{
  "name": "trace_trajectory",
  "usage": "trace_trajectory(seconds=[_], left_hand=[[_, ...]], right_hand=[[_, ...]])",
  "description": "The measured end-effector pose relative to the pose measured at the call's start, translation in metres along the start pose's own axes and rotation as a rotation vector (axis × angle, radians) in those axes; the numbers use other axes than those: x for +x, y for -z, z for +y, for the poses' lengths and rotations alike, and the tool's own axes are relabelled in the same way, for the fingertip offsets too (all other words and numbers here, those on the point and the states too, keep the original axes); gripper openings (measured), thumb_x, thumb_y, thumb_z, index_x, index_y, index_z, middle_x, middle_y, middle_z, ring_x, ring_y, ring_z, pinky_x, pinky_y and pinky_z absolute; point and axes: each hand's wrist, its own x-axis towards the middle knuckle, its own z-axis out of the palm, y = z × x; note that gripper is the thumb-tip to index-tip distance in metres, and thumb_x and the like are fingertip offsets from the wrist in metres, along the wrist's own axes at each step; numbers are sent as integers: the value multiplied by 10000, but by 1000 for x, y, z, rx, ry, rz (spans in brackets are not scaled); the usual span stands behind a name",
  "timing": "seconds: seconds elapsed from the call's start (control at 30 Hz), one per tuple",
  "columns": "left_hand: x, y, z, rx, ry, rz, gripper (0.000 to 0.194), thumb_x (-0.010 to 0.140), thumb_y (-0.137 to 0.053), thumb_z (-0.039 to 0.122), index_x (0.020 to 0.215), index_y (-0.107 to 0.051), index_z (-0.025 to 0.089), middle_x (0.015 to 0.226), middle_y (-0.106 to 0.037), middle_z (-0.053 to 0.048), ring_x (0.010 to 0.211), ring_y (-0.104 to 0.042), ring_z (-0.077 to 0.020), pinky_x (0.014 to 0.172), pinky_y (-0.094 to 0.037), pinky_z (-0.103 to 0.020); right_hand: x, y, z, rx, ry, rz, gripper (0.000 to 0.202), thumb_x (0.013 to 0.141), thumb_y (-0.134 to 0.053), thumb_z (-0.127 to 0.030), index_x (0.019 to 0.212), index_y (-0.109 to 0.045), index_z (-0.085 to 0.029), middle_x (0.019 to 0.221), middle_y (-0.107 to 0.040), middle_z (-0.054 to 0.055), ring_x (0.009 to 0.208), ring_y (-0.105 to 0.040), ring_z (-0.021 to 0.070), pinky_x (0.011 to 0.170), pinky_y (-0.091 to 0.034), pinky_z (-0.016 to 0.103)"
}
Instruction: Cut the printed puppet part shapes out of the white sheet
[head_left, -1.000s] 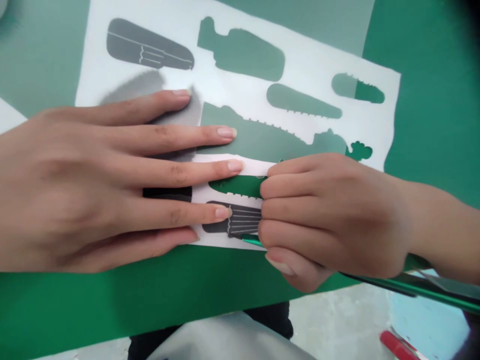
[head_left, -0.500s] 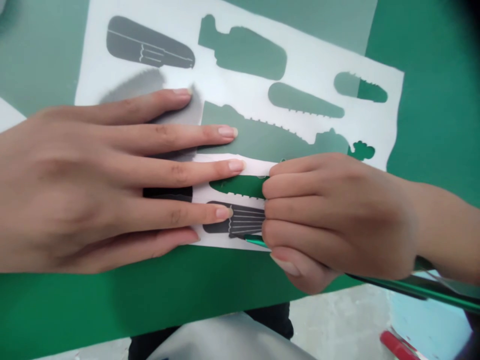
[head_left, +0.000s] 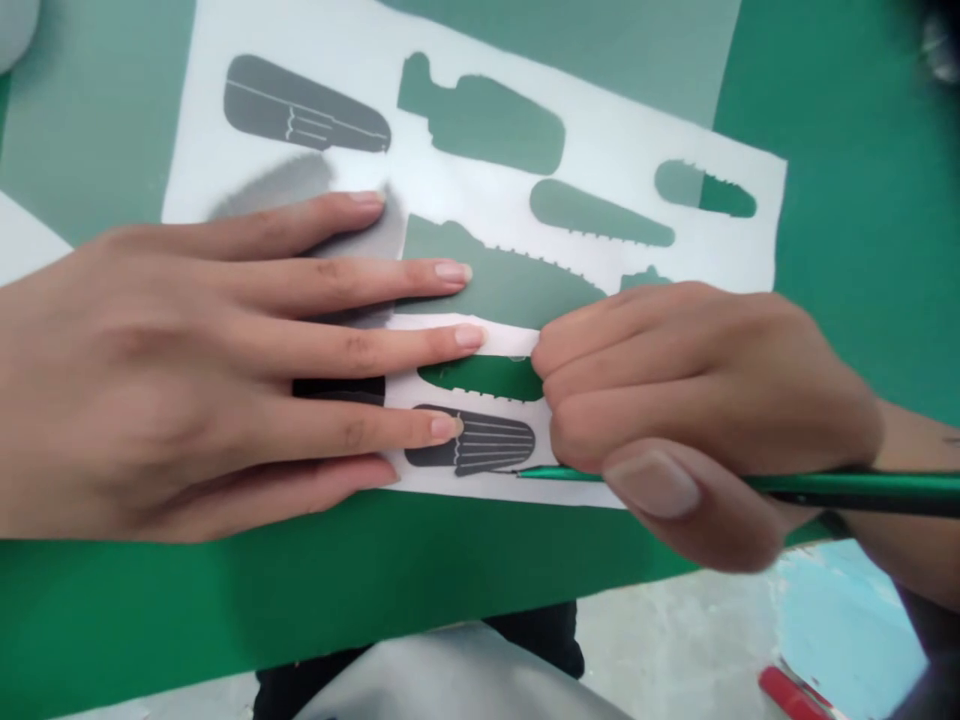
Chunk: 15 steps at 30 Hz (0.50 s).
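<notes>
R hand (head_left: 697, 385) holds grn tool (head_left: 832, 488) at wht sheet (head_left: 465, 185).

The sheet (head_left: 465, 190) appears to be smooth, matt paper. The tool (head_left: 855, 490) shows a glossy, metallic-looking finish. The tabletop (head_left: 450, 560) is smooth with low sheen. The clothing (head_left: 457, 680) resembles matt cloth.

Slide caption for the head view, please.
Left hand spread on a white sheet with cut-outs, right hand holding a green pen-like tool beside a dark striped shape.
</notes>
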Motion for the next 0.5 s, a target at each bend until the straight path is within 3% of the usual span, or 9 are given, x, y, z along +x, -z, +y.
trace_trajectory(seconds=[0.1,0.33,0.5], left_hand=[[-5,-1,-4,32,-125,-53,402,1089,-488,446,1448,-631,333,1709,-446,48,1618,-370,-261,1383,-212,-579],[-5,-4,-3,-18,-81,-20,365,1107,-487,414,1412,-675,344,1662,-510,63,1587,-428,-288,1386,-200,-555],[-3,-4,-2,0,-75,-16,358,1101,-488,410,1402,-672,351,1665,-511,54,1604,-404,-261,1386,-206,-562]], right_hand=[[1,-1,3,19,33,-3,564,1142,-248,-181,609,-430,-222,531,-397,-30,511,-369,118,576,-387,339],[4,0,12,57,118,-8,473,1069,-429,-123,607,-481,-208,534,-425,-26,500,-350,122,524,-362,349],[2,0,11,6,120,9,476,1104,-381,-165,638,-458,-229,533,-425,-31,502,-388,136,553,-382,334]])
